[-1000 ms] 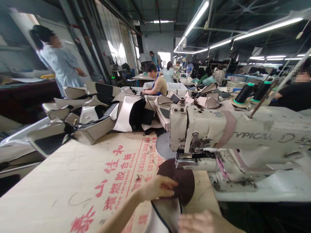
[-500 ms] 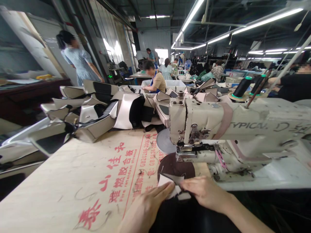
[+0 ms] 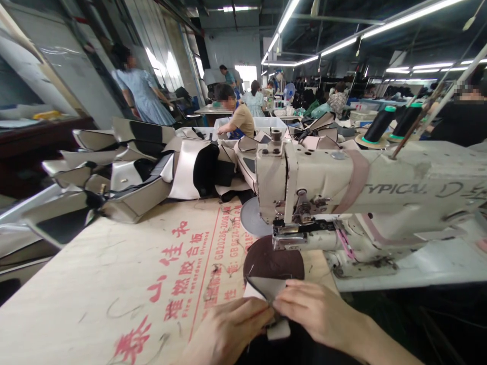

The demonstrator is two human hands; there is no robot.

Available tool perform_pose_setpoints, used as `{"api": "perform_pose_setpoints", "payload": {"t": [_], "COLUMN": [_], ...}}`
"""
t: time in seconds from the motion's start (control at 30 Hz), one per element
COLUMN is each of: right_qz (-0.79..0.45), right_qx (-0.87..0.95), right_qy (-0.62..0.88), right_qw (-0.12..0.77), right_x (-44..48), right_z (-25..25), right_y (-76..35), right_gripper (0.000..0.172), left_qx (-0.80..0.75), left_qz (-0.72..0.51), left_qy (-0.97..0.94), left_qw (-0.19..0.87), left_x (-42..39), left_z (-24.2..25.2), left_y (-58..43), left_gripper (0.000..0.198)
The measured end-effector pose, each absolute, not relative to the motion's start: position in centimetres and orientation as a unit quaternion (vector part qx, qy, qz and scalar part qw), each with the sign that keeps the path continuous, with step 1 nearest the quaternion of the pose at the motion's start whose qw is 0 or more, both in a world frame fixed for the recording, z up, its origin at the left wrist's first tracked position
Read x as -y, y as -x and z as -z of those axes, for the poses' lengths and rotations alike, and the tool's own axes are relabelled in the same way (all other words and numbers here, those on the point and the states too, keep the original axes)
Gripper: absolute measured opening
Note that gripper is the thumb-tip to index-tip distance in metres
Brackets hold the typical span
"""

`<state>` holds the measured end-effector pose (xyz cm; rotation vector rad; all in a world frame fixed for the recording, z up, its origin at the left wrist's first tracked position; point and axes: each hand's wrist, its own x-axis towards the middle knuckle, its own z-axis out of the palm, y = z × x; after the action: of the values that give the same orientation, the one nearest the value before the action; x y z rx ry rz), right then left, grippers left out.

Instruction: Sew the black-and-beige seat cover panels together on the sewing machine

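Observation:
At the near edge of the board, a small piece of light grey and white sheet material with a dark edge [image 3: 271, 286] is pinched between both hands. My left hand [image 3: 236, 324] closes on its left side, fingers pressed together. From the right, my right hand [image 3: 312, 306] grips the other side, its fingertips nearly meeting the left ones. A pale tab [image 3: 279, 329] pokes out below the fingers. Just beyond the hands lies a dark brown coil of tape [image 3: 273, 257]. The sewing machine [image 3: 315, 172] stands behind it to the right; neither hand touches it.
Loose threads lie on the plywood board [image 3: 140, 274] with red print. Sewn beige and black pieces [image 3: 140, 197] are heaped along its far side. A grey disc [image 3: 253, 218] sits beside the machine head. Black thread cones [image 3: 380, 124] stand behind the machine. Several co-workers are farther back.
Both hands have closed in on the piece, and more of its grey face shows. The view has shifted slightly. A person in a blue dress at the left has moved right.

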<state>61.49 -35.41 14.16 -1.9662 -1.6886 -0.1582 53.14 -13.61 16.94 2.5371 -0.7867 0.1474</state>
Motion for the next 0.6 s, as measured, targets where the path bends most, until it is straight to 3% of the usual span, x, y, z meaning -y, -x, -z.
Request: {"api": "perform_pose_setpoints", "payload": {"t": [0.23, 0.6], "right_qz": [0.033, 0.019], "right_qx": [0.586, 0.604], "right_qy": [0.725, 0.728], "right_qw": [0.36, 0.323], "right_x": [35.0, 35.3], "right_z": [-13.3, -12.5], "right_y": [-61.2, -61.1], "right_gripper": [0.025, 0.025], "left_qx": [0.271, 0.282], "left_qz": [-0.069, -0.019], "left_qy": [-0.938, -0.942], "left_qw": [0.206, 0.179], "left_x": [13.5, 13.7], "left_z": [-17.1, -17.5], "left_y": [-53.2, -52.8], "left_gripper": [0.02, 0.02]}}
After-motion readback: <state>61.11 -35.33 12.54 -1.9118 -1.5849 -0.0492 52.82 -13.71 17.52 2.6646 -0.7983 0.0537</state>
